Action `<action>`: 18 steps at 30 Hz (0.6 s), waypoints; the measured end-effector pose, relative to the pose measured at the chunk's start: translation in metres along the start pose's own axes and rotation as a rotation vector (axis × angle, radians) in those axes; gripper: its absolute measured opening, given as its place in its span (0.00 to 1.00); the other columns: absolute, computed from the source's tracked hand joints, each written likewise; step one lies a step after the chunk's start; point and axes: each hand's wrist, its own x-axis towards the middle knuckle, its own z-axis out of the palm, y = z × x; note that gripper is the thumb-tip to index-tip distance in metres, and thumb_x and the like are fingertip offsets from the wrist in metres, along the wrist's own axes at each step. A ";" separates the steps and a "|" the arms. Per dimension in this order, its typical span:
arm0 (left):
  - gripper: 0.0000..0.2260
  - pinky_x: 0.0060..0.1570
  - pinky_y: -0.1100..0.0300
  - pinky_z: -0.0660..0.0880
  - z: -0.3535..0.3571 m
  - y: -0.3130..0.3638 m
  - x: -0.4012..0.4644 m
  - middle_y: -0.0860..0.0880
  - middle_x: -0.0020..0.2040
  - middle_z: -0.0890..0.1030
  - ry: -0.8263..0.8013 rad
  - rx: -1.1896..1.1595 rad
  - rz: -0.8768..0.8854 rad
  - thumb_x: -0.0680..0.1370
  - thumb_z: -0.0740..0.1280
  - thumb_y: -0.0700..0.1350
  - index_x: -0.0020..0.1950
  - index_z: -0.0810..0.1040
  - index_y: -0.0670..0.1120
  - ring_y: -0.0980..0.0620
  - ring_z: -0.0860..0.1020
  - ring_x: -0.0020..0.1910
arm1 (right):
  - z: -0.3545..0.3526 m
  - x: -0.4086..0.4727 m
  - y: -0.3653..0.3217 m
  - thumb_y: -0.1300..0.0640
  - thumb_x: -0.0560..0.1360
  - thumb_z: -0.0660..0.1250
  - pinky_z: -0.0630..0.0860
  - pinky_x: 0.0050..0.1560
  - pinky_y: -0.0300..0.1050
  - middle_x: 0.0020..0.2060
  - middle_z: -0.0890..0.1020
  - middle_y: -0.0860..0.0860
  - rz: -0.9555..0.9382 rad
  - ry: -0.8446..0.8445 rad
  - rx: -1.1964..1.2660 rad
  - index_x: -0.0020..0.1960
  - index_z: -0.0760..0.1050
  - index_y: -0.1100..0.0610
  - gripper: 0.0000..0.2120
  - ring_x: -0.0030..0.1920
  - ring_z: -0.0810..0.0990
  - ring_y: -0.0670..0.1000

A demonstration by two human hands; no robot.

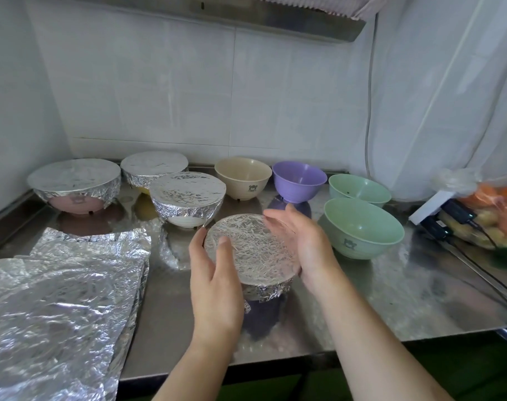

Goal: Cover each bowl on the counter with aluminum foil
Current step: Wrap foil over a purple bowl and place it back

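Observation:
A purple bowl capped with crinkled foil [252,250] sits between my hands at the middle of the steel counter [391,299]. My left hand [214,285] grips its left side, thumb lying on the foil top. My right hand [298,244] presses flat against the right rim, fingers straight. Behind on the left stand three foil-covered bowls: pink [74,183], yellow [153,167] and white [187,198]. Uncovered are a beige bowl [243,176], a purple bowl [298,179] and two green bowls [359,189] [363,227]. Loose foil sheets [58,299] lie stacked at the front left.
At the far right a plastic bag of orange items [489,204] and a white box with black cables [437,209] sit on the counter. Tiled walls close off the back and left. The counter's front edge runs just below my wrists.

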 end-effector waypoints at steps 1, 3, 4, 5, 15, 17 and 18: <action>0.20 0.71 0.55 0.66 0.001 0.000 0.003 0.56 0.72 0.74 0.011 -0.009 -0.015 0.85 0.60 0.57 0.77 0.67 0.58 0.55 0.72 0.71 | 0.002 -0.001 0.002 0.52 0.85 0.62 0.71 0.76 0.51 0.59 0.87 0.55 -0.005 0.033 0.012 0.59 0.86 0.60 0.17 0.60 0.86 0.49; 0.18 0.68 0.52 0.70 0.000 0.000 0.010 0.56 0.66 0.78 0.033 -0.023 -0.037 0.84 0.59 0.59 0.73 0.71 0.60 0.50 0.75 0.66 | 0.010 -0.005 0.006 0.56 0.83 0.65 0.73 0.75 0.53 0.58 0.88 0.55 -0.009 0.142 0.068 0.60 0.86 0.60 0.14 0.61 0.86 0.51; 0.16 0.66 0.51 0.73 0.000 0.000 0.014 0.58 0.62 0.79 0.034 -0.023 -0.031 0.83 0.58 0.60 0.70 0.73 0.61 0.49 0.77 0.64 | 0.013 -0.008 0.008 0.56 0.82 0.66 0.74 0.73 0.55 0.58 0.88 0.55 -0.012 0.189 0.090 0.59 0.86 0.59 0.12 0.62 0.85 0.53; 0.15 0.64 0.56 0.75 -0.002 0.000 0.017 0.60 0.59 0.79 0.038 -0.019 -0.012 0.84 0.57 0.59 0.68 0.74 0.60 0.51 0.77 0.62 | 0.014 -0.011 0.012 0.55 0.80 0.68 0.76 0.70 0.58 0.58 0.88 0.54 -0.022 0.223 0.085 0.57 0.87 0.55 0.11 0.62 0.85 0.55; 0.22 0.72 0.57 0.66 -0.007 0.000 -0.001 0.55 0.71 0.76 0.056 0.019 0.057 0.82 0.66 0.49 0.76 0.70 0.52 0.57 0.72 0.70 | 0.005 -0.010 0.000 0.47 0.71 0.70 0.73 0.74 0.57 0.57 0.88 0.47 -0.122 0.200 -0.094 0.53 0.87 0.49 0.14 0.63 0.84 0.52; 0.24 0.74 0.55 0.64 -0.003 0.000 -0.006 0.56 0.73 0.73 0.047 0.054 0.067 0.82 0.66 0.51 0.78 0.68 0.54 0.57 0.70 0.73 | 0.008 -0.009 0.002 0.55 0.77 0.70 0.73 0.75 0.56 0.60 0.87 0.53 -0.051 0.126 -0.008 0.59 0.86 0.56 0.13 0.65 0.84 0.54; 0.24 0.74 0.56 0.64 -0.001 -0.001 -0.006 0.56 0.74 0.73 0.053 0.064 0.067 0.82 0.65 0.51 0.78 0.67 0.55 0.57 0.69 0.73 | 0.008 -0.009 0.005 0.58 0.79 0.68 0.72 0.75 0.55 0.60 0.87 0.56 -0.031 0.125 0.034 0.61 0.85 0.60 0.13 0.65 0.83 0.55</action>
